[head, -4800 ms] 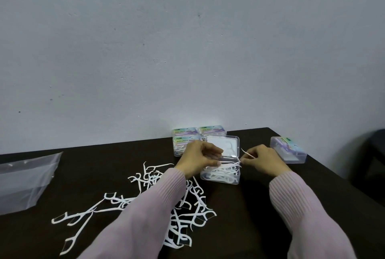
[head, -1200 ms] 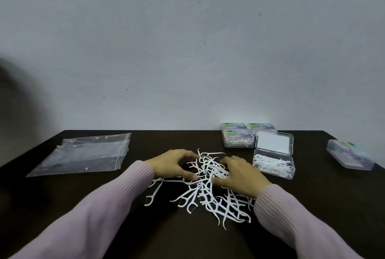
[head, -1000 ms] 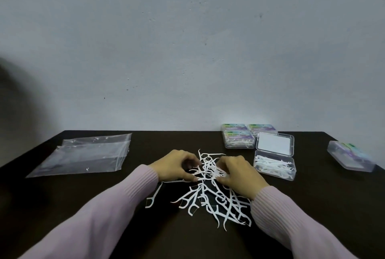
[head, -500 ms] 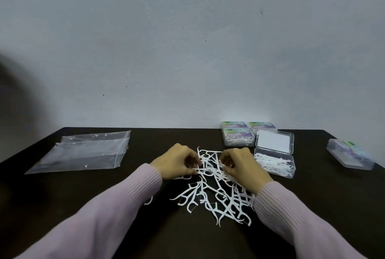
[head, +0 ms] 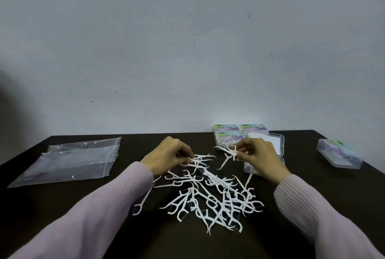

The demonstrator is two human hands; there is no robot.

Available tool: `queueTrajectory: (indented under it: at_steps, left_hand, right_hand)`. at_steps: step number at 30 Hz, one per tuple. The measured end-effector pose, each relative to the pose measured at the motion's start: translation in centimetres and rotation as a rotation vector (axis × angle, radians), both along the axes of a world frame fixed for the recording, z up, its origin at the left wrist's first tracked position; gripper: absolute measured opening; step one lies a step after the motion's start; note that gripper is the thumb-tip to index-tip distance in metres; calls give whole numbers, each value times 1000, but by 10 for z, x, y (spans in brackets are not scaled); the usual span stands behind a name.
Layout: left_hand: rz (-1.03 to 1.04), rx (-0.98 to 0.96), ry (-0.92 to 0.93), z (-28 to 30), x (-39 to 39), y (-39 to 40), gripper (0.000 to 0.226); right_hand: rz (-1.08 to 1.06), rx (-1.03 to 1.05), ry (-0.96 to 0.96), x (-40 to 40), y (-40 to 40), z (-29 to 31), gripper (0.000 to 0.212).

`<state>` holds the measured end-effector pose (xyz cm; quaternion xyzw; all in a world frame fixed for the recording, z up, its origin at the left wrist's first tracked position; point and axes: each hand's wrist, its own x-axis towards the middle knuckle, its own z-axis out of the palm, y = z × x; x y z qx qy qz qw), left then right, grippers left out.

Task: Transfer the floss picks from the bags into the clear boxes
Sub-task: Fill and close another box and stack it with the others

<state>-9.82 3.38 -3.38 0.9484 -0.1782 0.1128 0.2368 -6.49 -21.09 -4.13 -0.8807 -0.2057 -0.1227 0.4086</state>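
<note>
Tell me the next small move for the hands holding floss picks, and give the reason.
Probably carry the picks pinched in the right hand rightward and lay them in the open clear box just behind it. The left hand also pinches picks, the pile of loose picks still covers the table, and that box stands open.

Loose picks (head: 208, 194) lay mid-table (head: 62, 206), bags (head: 68, 160) to their left, boxes (head: 229, 133) behind and right.
</note>
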Motion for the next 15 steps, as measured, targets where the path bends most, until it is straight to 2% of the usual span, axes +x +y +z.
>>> queueTrajectory:
  at_steps: [9,15]
  left_hand:
    - [11,-287,-68,16,24,-38,11]
    - [-18,-371,-67,6,45,-80,11]
  right_hand:
    - [-95,181,37,15,-40,3,19]
    - [-156,47,48,22,-62,-1,17]
